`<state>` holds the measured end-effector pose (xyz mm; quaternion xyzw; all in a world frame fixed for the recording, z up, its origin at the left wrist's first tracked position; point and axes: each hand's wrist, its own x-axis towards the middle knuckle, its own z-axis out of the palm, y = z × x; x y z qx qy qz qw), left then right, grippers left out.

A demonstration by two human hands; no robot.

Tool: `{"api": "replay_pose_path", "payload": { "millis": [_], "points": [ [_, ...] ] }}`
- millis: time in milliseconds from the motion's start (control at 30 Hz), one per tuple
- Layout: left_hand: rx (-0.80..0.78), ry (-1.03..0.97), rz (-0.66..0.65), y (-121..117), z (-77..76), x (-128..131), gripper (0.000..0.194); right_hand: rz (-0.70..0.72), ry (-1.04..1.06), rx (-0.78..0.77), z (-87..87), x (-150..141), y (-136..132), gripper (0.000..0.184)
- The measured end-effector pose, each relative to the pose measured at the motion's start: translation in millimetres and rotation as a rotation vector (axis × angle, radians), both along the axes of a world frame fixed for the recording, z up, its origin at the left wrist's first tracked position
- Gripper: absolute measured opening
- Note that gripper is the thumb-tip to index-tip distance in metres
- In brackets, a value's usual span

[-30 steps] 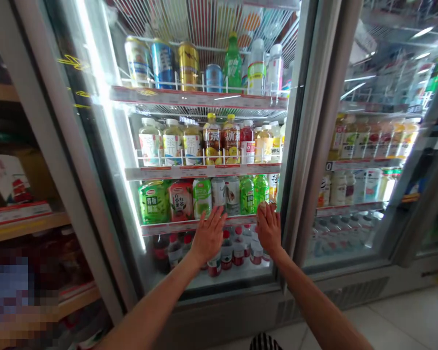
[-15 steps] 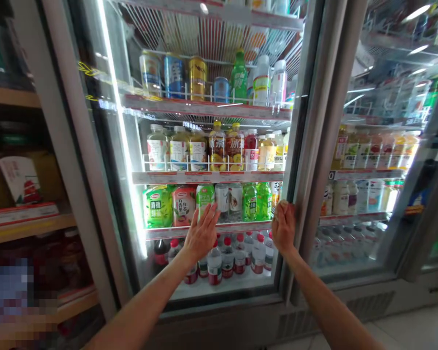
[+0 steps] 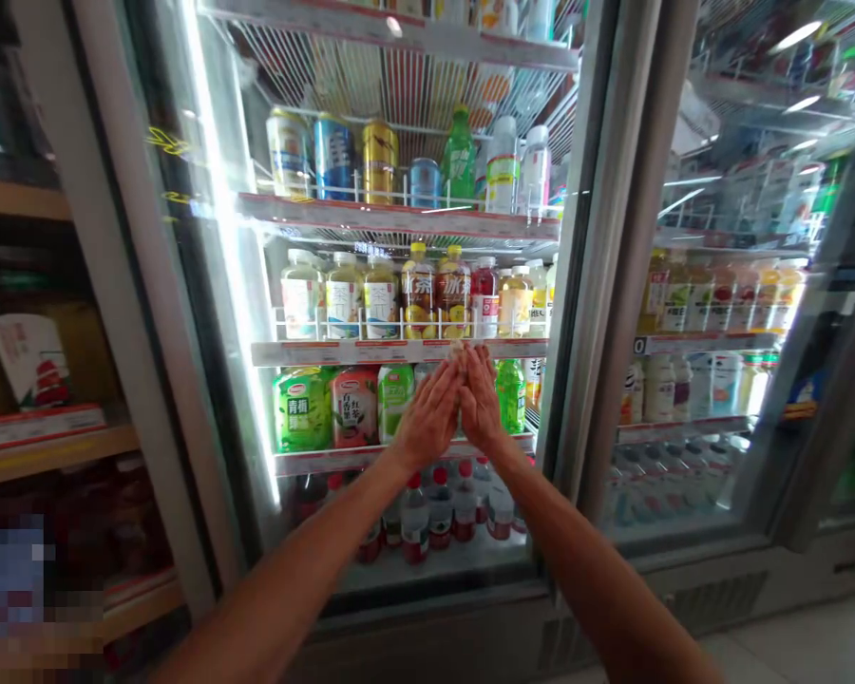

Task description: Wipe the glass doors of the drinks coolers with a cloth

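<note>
My left hand (image 3: 431, 413) and my right hand (image 3: 481, 404) meet in front of the lit drinks fridge, near the level of a shelf edge (image 3: 356, 351). Both have their fingers stretched out flat, the tips side by side. A small pale patch shows by the fingertips; I cannot make out what it is. Behind the hands stand green drink bottles (image 3: 511, 394), a green-labelled bottle (image 3: 393, 399) and a red-labelled jug (image 3: 354, 408). The hands hide part of that row. To their right runs the metal door frame (image 3: 602, 256), apart from both hands.
Shelves above hold bottled teas (image 3: 419, 294) and cans (image 3: 333, 157); red-capped bottles (image 3: 414, 518) stand at the bottom. A second glass-fronted fridge (image 3: 712, 380) is on the right. Wooden shelves (image 3: 57, 451) with boxed goods stand on the left.
My right hand has left the door frame's edge and moved left and up to my left hand. My left hand has risen and shifted right. The view has moved slightly.
</note>
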<state>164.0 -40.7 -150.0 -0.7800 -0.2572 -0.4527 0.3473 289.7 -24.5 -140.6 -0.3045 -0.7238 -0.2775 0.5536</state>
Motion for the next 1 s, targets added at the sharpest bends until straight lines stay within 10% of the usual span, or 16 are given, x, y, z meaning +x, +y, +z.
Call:
{"api": "replay_pose_path", "payload": {
  "millis": [300,600,700,867,1000],
  "points": [
    [0.267,0.006,0.13,37.2,26.1,51.3,0.042,0.0,0.365,0.065,17.2,39.9,0.8,0.053],
    [0.295,-0.386,0.257,39.1,75.2,-90.5,0.05,-0.371,0.155,0.151,61.3,82.6,24.8,0.055],
    [0.279,-0.434,0.236,37.0,70.6,-78.4,0.051,-0.395,0.079,0.13,58.6,53.6,32.6,0.057],
    [0.272,0.159,0.064,41.8,50.6,-21.1,0.046,-0.427,0.067,0.127,47.5,21.7,34.7,0.064],
    [0.273,-0.045,0.131,41.5,60.3,-79.2,0.048,-0.423,-0.006,0.149,44.4,33.2,32.8,0.062]
  ]
}}
